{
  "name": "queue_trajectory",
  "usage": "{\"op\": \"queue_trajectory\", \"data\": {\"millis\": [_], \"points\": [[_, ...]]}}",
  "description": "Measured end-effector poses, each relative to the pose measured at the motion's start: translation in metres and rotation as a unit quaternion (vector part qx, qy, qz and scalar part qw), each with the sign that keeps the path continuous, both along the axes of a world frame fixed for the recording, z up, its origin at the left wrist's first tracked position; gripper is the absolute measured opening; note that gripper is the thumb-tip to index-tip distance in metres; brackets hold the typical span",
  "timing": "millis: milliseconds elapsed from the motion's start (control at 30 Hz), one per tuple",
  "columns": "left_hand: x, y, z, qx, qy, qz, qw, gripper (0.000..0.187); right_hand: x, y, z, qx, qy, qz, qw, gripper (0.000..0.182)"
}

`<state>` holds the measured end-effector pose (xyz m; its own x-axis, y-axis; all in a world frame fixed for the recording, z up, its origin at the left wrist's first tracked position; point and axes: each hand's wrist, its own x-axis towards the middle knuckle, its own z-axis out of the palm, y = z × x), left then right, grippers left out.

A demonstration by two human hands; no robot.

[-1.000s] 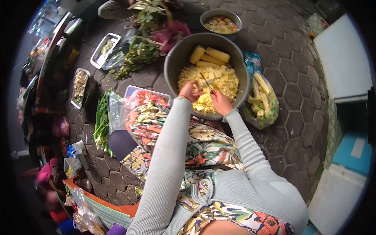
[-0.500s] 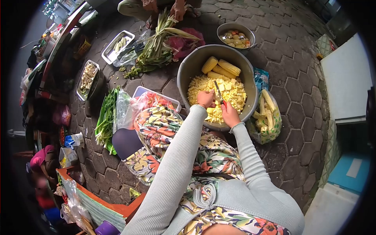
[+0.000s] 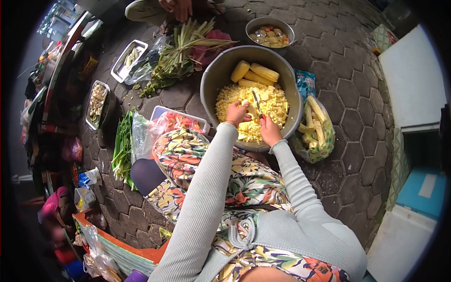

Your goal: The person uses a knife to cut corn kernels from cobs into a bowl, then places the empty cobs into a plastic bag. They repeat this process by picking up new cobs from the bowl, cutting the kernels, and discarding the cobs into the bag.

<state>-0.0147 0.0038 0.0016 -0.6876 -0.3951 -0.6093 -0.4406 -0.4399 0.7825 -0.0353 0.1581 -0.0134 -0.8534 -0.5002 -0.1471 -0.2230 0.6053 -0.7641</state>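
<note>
A large grey basin (image 3: 297, 108) holds cut corn kernels (image 3: 225, 101), with several whole yellow cobs (image 3: 264, 73) at its far side. Over the kernels, my right hand (image 3: 270, 130) is closed round the red handle of a knife (image 3: 256, 102), whose blade points away from me. To the left of the blade, my left hand (image 3: 238, 113) has its fingers bent round a pale piece, probably corn, mostly hidden by the fingers. A plastic bag of pale cobs (image 3: 319, 131) stands right of the basin.
A metal bowl (image 3: 270, 35) of vegetables stands behind the basin. Left lie a pink-filled tray (image 3: 204, 123), green onions (image 3: 124, 150), two white trays and leafy stalks (image 3: 183, 51). Another person's hands (image 3: 178, 8) show at the top. A bench edge (image 3: 141, 251) is lower left.
The view has shifted, so the basin and my hands appear farther left and higher. The other person's hands have drawn back from the stalks. My right hand still holds the knife.
</note>
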Motion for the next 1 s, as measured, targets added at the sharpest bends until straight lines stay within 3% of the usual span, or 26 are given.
{"op": "queue_trajectory", "data": {"millis": [433, 767, 1000], "points": [[0.000, 0.002, 0.004, -0.011, -0.011, 0.007, 1.000, 0.036, 0.008, -0.004, 0.024, 0.054, 0.042, 0.043, 0.997, 0.021], [0.000, 0.003, 0.006, 0.022, -0.006, -0.008, 1.000, 0.028, 0.010, -0.008, 0.021, 0.023, 0.043, 0.039, 0.998, 0.022], [-0.003, 0.010, 0.008, 0.002, -0.010, -0.010, 1.000, 0.024, 0.017, -0.013, 0.035, 0.120, 0.028, 0.021, 0.992, 0.021]]}}
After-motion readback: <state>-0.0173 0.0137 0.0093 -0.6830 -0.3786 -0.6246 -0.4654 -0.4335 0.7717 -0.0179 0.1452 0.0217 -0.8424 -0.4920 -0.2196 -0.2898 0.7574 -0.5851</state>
